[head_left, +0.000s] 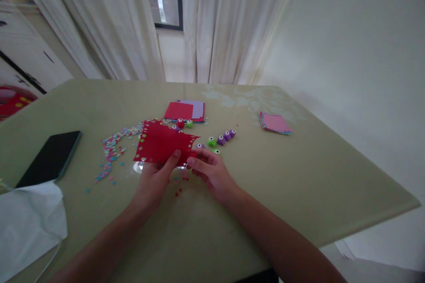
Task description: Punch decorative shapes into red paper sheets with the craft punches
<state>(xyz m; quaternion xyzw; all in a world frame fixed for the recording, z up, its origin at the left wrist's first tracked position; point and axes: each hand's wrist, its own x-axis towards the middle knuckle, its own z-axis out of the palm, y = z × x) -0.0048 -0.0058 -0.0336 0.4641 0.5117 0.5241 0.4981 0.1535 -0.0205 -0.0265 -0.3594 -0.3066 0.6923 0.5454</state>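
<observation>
My left hand [153, 181] grips a red paper card [162, 141] from below, thumb on top. Small cut-out shapes run along the card's left, bottom and right edges. At its lower right corner, my right hand [214, 170] is closed around a small red craft punch [191, 155], mostly hidden by the fingers. Beyond the hands lie several small punches with white buttons: a green one [211, 141], purple ones [227, 136] and a red one [180, 123]. Tiny paper cut-outs [114, 141] are strewn left of the card, and a few red bits [178, 193] lie below it.
Behind the card is a stack of red and lilac paper [186, 110]. A pile of pink edged cards [275, 123] lies to the right. At left are a dark phone [49, 157] and a white face mask [29, 225]. The table's right edge [372, 225] slants past my arm.
</observation>
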